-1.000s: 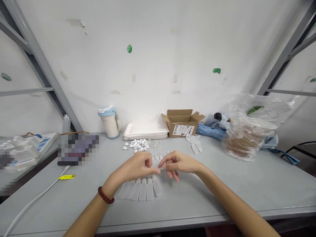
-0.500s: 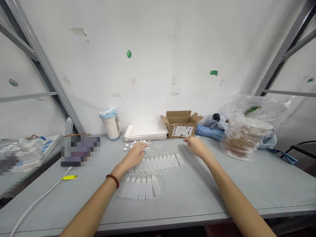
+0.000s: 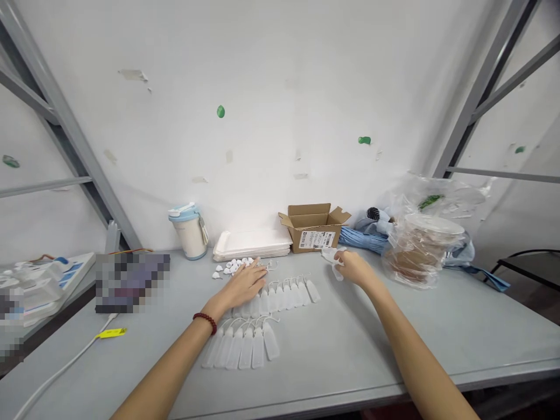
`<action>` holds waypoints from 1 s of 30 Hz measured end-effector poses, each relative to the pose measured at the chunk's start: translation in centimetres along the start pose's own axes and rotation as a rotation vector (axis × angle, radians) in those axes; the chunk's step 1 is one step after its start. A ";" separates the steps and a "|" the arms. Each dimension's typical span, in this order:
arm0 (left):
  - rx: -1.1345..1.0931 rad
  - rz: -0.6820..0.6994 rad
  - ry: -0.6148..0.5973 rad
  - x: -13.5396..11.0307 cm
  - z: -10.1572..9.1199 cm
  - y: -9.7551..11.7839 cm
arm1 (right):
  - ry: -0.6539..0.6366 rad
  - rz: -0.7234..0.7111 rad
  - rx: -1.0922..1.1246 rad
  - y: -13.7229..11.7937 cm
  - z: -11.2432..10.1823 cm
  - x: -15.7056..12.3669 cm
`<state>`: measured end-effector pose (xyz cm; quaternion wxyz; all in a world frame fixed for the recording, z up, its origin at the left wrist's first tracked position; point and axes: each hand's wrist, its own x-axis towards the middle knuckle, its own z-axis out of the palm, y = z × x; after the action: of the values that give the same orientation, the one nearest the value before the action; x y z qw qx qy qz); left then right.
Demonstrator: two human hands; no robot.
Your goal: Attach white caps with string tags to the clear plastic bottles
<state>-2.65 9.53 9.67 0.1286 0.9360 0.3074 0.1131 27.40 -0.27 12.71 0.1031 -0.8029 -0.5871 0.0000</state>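
Loose translucent plastic tags (image 3: 328, 254), long axes partly hidden, are touched at ten o'clock by the curled right hand (image 3: 353, 269), grip unclear, while white string loops (image 3: 273, 265) are neared at one o'clock by the loosely extended left hand (image 3: 243, 286), its hold hidden.

Translucent tags (image 3: 246, 350) in two rows

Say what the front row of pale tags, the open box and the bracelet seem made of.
Front row of pale tags: probably plastic, matte, being milky and translucent. Open box: likely cardboard, dull, given brown folded flaps. Bracelet: perhaps wood or plastic, finish too small to tell; round dark red beads show.
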 end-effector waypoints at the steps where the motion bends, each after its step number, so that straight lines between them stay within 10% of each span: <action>1: -0.006 0.002 0.005 -0.1 -0.1 0.2 | 0.000 0.007 -0.008 0.0 0.0 0.0; 14: -0.053 -0.136 0.464 -2.0 -1.5 -0.2 | -0.042 0.023 -0.011 -0.9 1.4 -0.1; 23: -0.060 -0.198 0.682 -2.1 -1.2 0.5 | 0.153 -0.184 0.388 -3.6 2.0 -0.1; 30: -0.100 -0.137 0.396 -2.2 -1.5 -0.6 | 0.156 -0.345 0.431 -6.4 2.5 -1.9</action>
<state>-5.15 8.87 10.59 0.1195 0.8650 0.3836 0.3007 20.47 0.25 11.06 0.3149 -0.6481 -0.6919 0.0453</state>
